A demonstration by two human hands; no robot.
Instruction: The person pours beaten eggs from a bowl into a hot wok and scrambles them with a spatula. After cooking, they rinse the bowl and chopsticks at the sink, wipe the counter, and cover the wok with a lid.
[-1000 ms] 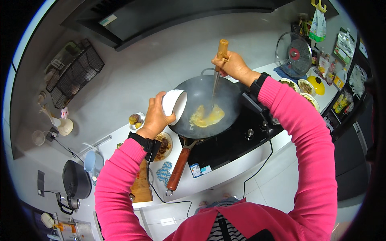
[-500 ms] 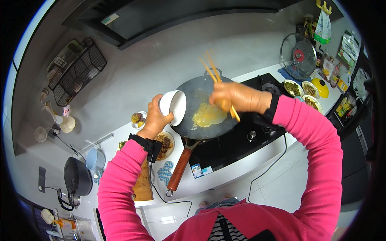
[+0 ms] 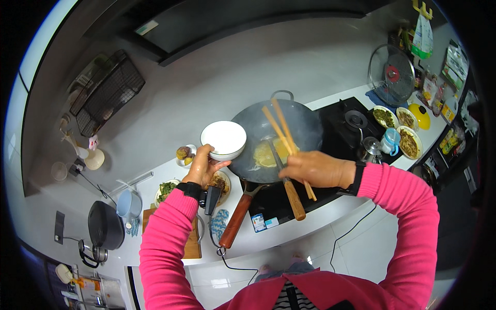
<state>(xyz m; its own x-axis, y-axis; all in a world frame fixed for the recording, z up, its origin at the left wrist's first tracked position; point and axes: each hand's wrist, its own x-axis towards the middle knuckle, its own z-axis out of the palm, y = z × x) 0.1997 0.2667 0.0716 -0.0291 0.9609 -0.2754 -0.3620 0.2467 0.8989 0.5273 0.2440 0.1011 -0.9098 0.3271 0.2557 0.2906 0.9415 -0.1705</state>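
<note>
My left hand (image 3: 202,168) holds a white bowl (image 3: 223,139) tilted beside the left rim of a dark wok (image 3: 305,126). The wok sits on a black stove (image 3: 343,129) and holds a flat yellow egg patch (image 3: 268,152). My right hand (image 3: 312,169) hovers over the wok's near rim, gripping a pair of wooden chopsticks (image 3: 281,129) that point up and away over the wok. A spatula with a wooden handle (image 3: 293,199) rests in the wok, its handle sticking out under my right hand. The wok's long reddish handle (image 3: 235,222) points toward me.
Small dishes of food (image 3: 184,154) and a plate of greens (image 3: 166,189) sit left of the wok. Several filled plates (image 3: 408,140), a yellow bowl (image 3: 422,114) and a glass lid (image 3: 391,75) stand at the right. A wooden board (image 3: 192,243), grey jug (image 3: 126,203) and black pot (image 3: 105,225) are at the left.
My right hand has come down from the far side of the wok to its near rim and now holds chopsticks. The white bowl has stayed by the wok's left rim.
</note>
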